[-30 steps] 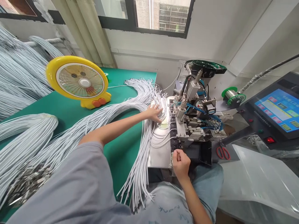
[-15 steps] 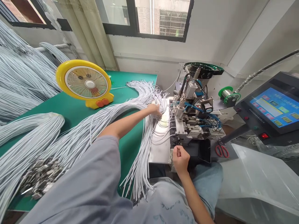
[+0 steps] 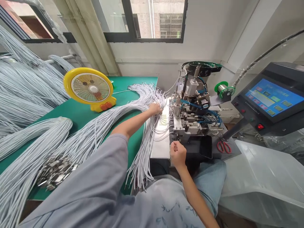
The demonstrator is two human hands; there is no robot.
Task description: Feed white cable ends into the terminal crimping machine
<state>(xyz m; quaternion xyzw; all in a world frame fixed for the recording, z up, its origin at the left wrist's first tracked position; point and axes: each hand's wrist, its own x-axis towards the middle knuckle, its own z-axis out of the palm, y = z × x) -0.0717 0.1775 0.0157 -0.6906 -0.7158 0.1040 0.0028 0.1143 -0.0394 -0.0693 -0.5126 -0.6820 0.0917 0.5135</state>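
My left hand (image 3: pixel 155 109) reaches over the bundle of white cables (image 3: pixel 123 111) on the bench, near the machine. Its fingers curl down among the cables and look closed on some of them; the fingertips are hidden. My right hand (image 3: pixel 178 154) is a closed fist at the front edge of the wire-processing machine (image 3: pixel 187 120), thumb pressed to the fingers; anything inside is hidden. Several cables loop across the pale metal plate (image 3: pixel 159 150) between the bundle and the machine's row of clamps.
A yellow fan (image 3: pixel 91 88) stands on the green bench (image 3: pixel 133 126). Metal pieces (image 3: pixel 55 171) are heaped at the left among more cables. On the right are a touch screen (image 3: pixel 273 96), red-handled scissors (image 3: pixel 223 147), a black phone-like slab (image 3: pixel 205 147) and a wire spool (image 3: pixel 223 90).
The camera view has shifted slightly. My left hand stays at the cable bundle, and my right fist stays by the machine's front edge. Neither grip visibly changes.
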